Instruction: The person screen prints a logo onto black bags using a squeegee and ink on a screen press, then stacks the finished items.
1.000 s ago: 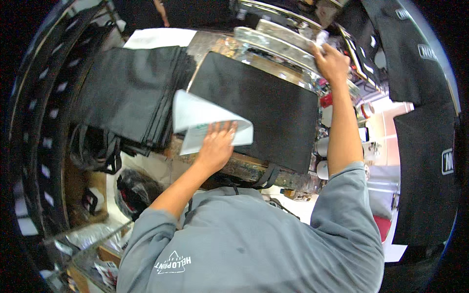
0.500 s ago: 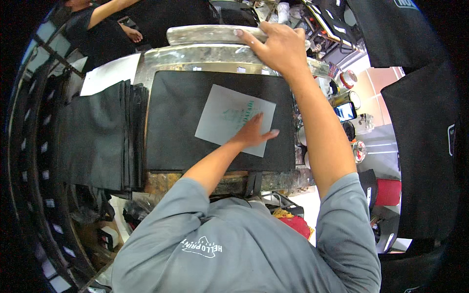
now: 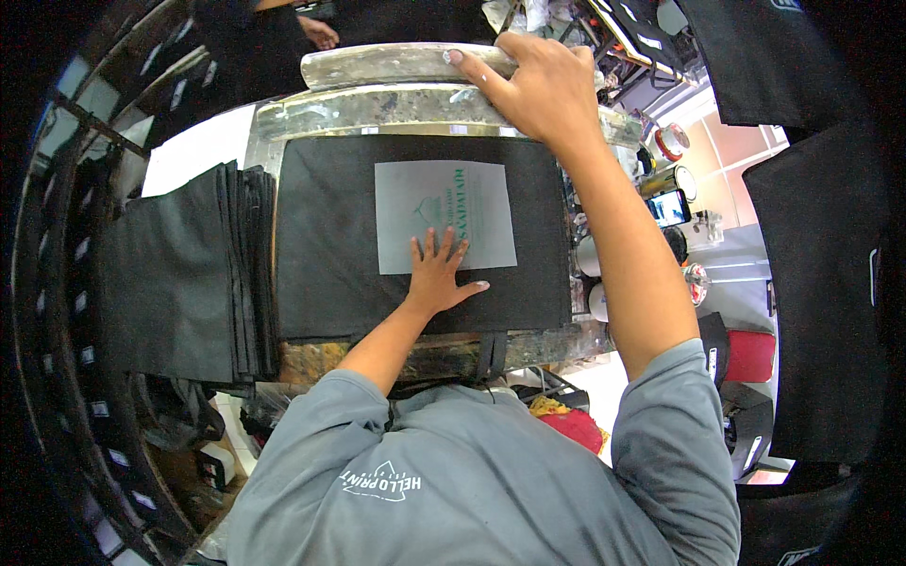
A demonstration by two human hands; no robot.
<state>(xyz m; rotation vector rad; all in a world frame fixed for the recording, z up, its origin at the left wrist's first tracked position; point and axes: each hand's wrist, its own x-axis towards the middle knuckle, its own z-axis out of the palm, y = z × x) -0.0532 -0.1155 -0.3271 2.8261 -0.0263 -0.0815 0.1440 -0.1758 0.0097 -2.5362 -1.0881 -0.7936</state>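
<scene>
A black fabric bag (image 3: 326, 241) lies flat on the worktable, its handle strap hanging over the near edge. On top of it rests a translucent whitish sheet (image 3: 401, 193) with green print, roughly square to the bag. My left hand (image 3: 436, 281) has its fingers spread, fingertips on the sheet's near edge and palm over the bag. At the far side my right hand (image 3: 549, 90) is wrapped round the end of a pale, paint-stained frame bar (image 3: 377, 68). Its thumb lies along the near face; the other fingers are partly hidden behind.
A stack of black bags (image 3: 179, 278) stands left, by a white sheet (image 3: 203, 146). Another stained bar (image 3: 330, 111) crosses the table's far end. Right of it are tins (image 3: 672, 181), jars and a phone (image 3: 668, 208). Another person's hand (image 3: 319, 33) shows at far left.
The printed sheet has turned from slanted to nearly straight and shifted slightly left. My left hand has moved left and nearer me, fingers spread. My right hand still holds the bar.
</scene>
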